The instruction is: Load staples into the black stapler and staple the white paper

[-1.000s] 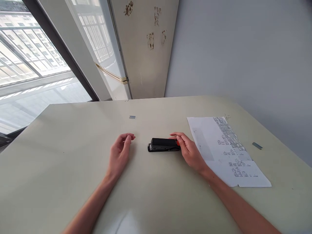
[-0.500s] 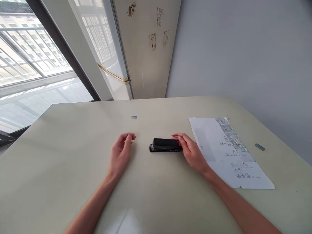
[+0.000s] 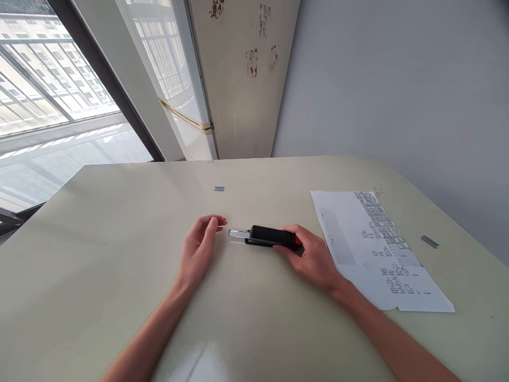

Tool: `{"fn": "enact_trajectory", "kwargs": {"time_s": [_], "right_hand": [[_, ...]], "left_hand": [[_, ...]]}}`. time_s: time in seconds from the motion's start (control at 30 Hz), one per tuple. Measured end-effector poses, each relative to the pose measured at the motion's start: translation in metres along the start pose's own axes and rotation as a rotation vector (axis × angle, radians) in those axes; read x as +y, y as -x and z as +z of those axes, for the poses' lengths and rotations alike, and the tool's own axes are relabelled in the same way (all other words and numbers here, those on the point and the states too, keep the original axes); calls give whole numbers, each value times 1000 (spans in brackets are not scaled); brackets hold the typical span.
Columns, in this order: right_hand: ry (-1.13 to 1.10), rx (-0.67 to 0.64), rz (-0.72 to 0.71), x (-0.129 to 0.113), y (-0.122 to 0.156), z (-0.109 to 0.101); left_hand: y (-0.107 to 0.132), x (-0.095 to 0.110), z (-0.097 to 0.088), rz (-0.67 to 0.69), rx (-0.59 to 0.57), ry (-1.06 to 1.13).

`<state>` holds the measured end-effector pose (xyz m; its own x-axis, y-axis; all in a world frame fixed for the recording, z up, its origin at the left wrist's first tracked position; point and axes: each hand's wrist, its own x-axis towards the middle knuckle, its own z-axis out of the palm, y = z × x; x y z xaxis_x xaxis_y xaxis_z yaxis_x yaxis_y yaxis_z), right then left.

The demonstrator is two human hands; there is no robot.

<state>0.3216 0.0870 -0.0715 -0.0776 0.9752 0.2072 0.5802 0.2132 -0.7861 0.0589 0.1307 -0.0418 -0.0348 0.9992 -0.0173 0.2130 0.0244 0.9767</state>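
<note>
A black stapler [image 3: 270,235] lies across the middle of the table. My right hand [image 3: 310,254] is closed around its right end, where a small red part shows. From the stapler's left end sticks out a silver metal staple tray [image 3: 239,234], pointing towards my left hand. My left hand [image 3: 201,241] rests on its side just left of that tray, fingers loosely curled and tips a little apart. I see nothing in it, and it does not touch the stapler.
Right of my right hand lies a printed paper sheet [image 3: 338,233] with many staples along its upper right edge. One short strip of staples [image 3: 219,188] lies at the back, another grey strip [image 3: 430,242] far right. A fridge [image 3: 242,116] and a wall [image 3: 397,79] stand beyond the table [image 3: 99,297].
The silver tray has come out of the stapler's left end. My right hand has shifted its grip on the right end, the thumb now at the near side. My left hand has hardly moved.
</note>
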Motion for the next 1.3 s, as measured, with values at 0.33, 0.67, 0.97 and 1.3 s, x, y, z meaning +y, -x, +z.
{"fn": "enact_trajectory", "kwargs": {"time_s": [0.33,0.67,0.97,1.3], "right_hand": [[201,267,-709,-23,11,2],[248,266,-762,-29,17,1],[1,436,-480,-20,15,1],[-104,400,-341,-18,15,8]], "left_hand": [[6,6,19,-615,-184,992],[8,3,22,-592,-215,1022],[15,0,17,-30,-31,121],[29,-1,27,209,-330,-66]]}}
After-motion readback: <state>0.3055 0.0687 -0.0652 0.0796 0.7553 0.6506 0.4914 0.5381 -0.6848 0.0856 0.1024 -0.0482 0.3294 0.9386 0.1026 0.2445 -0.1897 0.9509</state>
